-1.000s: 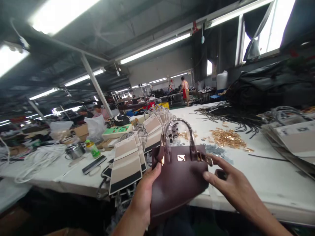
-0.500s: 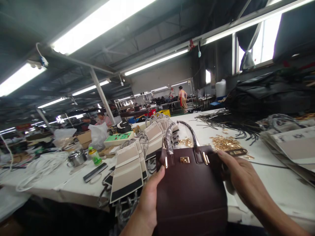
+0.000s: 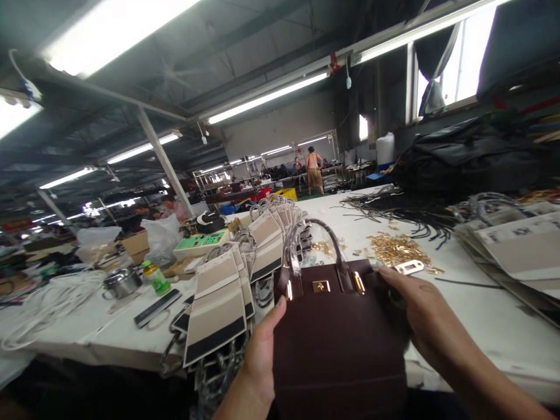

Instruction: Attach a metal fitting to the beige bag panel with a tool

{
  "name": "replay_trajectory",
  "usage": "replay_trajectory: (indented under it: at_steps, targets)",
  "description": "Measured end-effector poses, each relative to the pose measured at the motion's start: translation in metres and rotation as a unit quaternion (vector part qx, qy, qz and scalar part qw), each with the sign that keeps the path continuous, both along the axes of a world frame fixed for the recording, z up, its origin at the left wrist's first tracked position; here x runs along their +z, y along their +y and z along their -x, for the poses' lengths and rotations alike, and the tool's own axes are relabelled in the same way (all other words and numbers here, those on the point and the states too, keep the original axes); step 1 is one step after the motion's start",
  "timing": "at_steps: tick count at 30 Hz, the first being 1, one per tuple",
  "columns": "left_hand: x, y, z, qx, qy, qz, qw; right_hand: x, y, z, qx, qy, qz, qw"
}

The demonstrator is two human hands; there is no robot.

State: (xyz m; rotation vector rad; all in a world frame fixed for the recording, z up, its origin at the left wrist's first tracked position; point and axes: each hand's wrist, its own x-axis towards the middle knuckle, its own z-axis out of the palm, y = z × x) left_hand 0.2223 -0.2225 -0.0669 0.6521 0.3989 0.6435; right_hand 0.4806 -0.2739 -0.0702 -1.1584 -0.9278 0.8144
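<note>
A dark brown handbag [image 3: 339,344] is held upright in front of me, its plastic-wrapped handle [image 3: 321,224] standing up. On its upper front are a small gold lock plate [image 3: 321,286] and gold fittings at the sides. My left hand [image 3: 262,356] grips the left edge, thumb on the front. At the upper right corner, my right hand [image 3: 420,303] is closed on the bag, its fingers mostly hidden behind. A shiny slotted metal plate [image 3: 410,267] shows just beyond the right thumb; whether the hand holds it I cannot make out.
Beige and black bag panels [image 3: 216,306] with wrapped handles lie left on the white table [image 3: 494,332], more panels [image 3: 520,251] right. Gold hardware [image 3: 396,249] and black straps [image 3: 402,219] lie behind. A bottle [image 3: 156,277], metal cup [image 3: 122,284] and white cord [image 3: 56,303] are left. People work far off.
My view has turned slightly, shifting the surroundings left and up. The slotted plate beyond my right thumb now catches the light brightly. Both hands keep their grip on the handbag.
</note>
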Motion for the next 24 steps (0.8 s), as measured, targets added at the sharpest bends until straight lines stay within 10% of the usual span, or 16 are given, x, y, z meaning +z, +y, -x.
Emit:
replay_trajectory:
  at_steps: [7, 15, 24]
  targets:
    - [-0.03, 0.004, 0.002, -0.024, -0.036, -0.1, 0.994, -0.007, 0.01, -0.001, 0.05, -0.049, 0.064, 0.995]
    - [-0.046, -0.001, -0.009, 0.011, -0.034, -0.101, 0.994, -0.034, 0.012, -0.015, -0.193, -0.415, 0.018, 0.889]
    - [-0.035, -0.016, -0.007, -0.048, 0.052, -0.213, 0.975, -0.031, -0.011, -0.012, -0.009, -0.332, 0.001, 0.943]
